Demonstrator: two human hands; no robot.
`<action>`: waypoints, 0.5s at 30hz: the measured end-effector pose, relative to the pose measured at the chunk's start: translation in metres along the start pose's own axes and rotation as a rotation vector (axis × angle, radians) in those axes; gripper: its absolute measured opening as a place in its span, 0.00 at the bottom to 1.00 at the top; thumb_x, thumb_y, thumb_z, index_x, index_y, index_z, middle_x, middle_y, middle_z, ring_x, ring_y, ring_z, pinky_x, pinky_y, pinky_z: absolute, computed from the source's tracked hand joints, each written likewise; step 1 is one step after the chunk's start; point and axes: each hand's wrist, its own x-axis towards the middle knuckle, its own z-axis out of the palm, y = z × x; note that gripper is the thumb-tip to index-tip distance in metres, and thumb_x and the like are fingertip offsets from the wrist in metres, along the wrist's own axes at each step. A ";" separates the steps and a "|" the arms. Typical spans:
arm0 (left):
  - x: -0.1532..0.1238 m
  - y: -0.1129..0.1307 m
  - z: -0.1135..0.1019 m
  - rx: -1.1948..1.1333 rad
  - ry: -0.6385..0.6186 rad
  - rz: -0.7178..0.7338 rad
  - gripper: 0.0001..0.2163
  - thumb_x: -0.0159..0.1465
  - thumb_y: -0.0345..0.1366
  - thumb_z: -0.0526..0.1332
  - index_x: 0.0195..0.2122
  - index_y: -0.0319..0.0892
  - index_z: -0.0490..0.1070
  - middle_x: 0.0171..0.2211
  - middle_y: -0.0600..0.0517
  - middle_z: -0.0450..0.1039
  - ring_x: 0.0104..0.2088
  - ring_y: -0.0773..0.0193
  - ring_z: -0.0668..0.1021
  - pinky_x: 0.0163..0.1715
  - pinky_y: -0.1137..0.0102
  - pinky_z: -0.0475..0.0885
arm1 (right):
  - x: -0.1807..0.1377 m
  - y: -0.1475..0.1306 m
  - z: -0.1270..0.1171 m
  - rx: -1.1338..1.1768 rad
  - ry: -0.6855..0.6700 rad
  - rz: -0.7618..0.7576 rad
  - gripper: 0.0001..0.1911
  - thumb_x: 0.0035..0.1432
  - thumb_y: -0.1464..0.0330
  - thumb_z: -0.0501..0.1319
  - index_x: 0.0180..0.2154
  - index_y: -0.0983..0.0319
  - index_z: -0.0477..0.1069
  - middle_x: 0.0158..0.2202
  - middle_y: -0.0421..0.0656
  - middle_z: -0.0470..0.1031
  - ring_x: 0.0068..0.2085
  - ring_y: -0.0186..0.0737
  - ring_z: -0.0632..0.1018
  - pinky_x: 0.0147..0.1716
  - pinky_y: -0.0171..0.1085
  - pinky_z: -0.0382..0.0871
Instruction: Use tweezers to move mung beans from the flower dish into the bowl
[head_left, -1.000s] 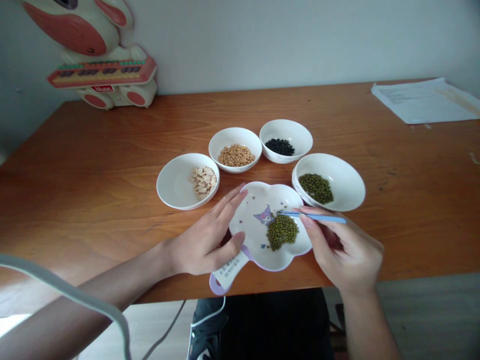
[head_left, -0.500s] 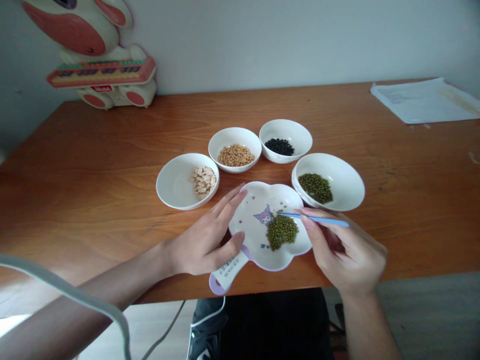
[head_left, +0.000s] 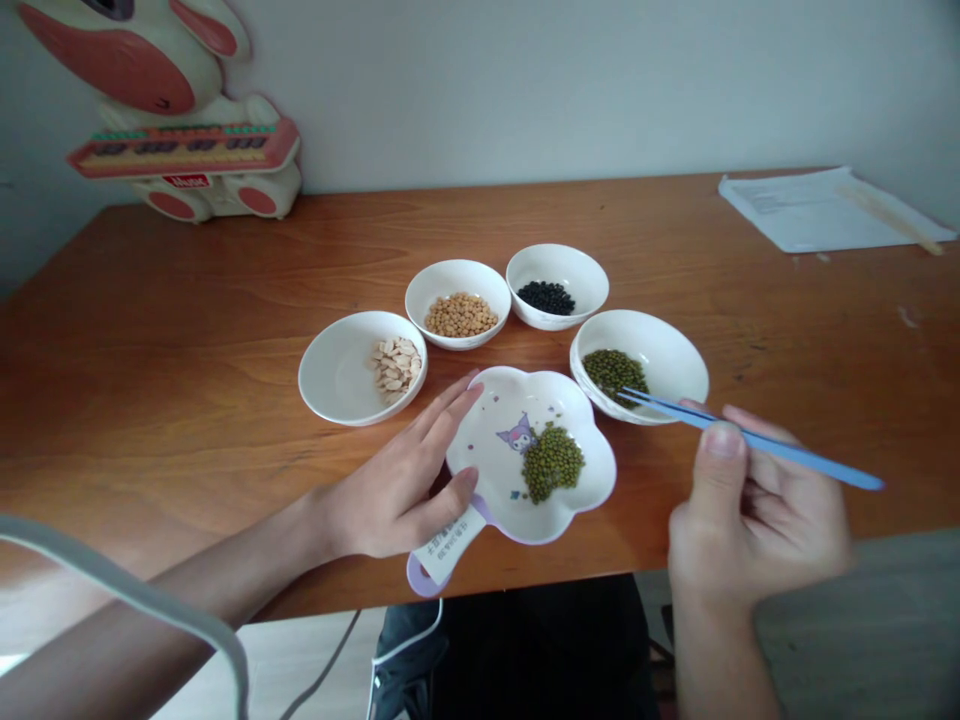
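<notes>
My left hand [head_left: 405, 490] grips the left rim of a white flower-shaped dish [head_left: 484, 415] with a lilac edge and handle, its thumb and fingers spread along the side. A heap of mung beans [head_left: 553, 465] lies on the dish, right of a printed cartoon figure. My right hand [head_left: 757, 530] is closed on blue tweezers [head_left: 814, 459]. Their tips are over the white bowl [head_left: 682, 365] at the right, by the mung beans [head_left: 609, 370] in it. Whether a bean is between the tips I cannot make out.
White bowls hold pale flat seeds [head_left: 397, 368], yellow soybeans [head_left: 461, 315] and black beans [head_left: 547, 297]. A toy keyboard animal [head_left: 187, 150] stands back left. Papers [head_left: 817, 210] lie back right. A grey cable [head_left: 135, 590] crosses the lower left, over my forearm.
My right hand has carried the tweezers from the heap on the dish rightward to the right-hand mung bean bowl. My left hand stays on the dish. The view has shifted slightly.
</notes>
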 end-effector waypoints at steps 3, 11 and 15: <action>0.000 -0.001 0.000 -0.004 0.000 0.010 0.40 0.78 0.37 0.58 0.83 0.49 0.33 0.83 0.37 0.39 0.82 0.35 0.53 0.78 0.36 0.58 | 0.000 0.000 -0.006 -0.028 -0.252 -0.116 0.15 0.65 0.75 0.72 0.51 0.56 0.84 0.44 0.42 0.89 0.37 0.43 0.89 0.36 0.39 0.85; 0.002 0.000 0.000 -0.007 0.004 0.029 0.39 0.78 0.37 0.57 0.83 0.47 0.33 0.83 0.35 0.40 0.82 0.36 0.52 0.79 0.38 0.58 | 0.008 -0.001 -0.003 -0.010 -0.568 -0.304 0.19 0.63 0.77 0.72 0.53 0.54 0.82 0.46 0.41 0.89 0.40 0.42 0.89 0.43 0.38 0.85; 0.002 -0.001 0.001 0.012 0.014 0.051 0.39 0.78 0.37 0.57 0.82 0.45 0.34 0.82 0.33 0.41 0.82 0.37 0.52 0.78 0.38 0.59 | 0.007 0.000 -0.002 -0.035 -0.597 -0.324 0.18 0.64 0.76 0.72 0.53 0.54 0.82 0.46 0.40 0.89 0.38 0.40 0.89 0.41 0.37 0.84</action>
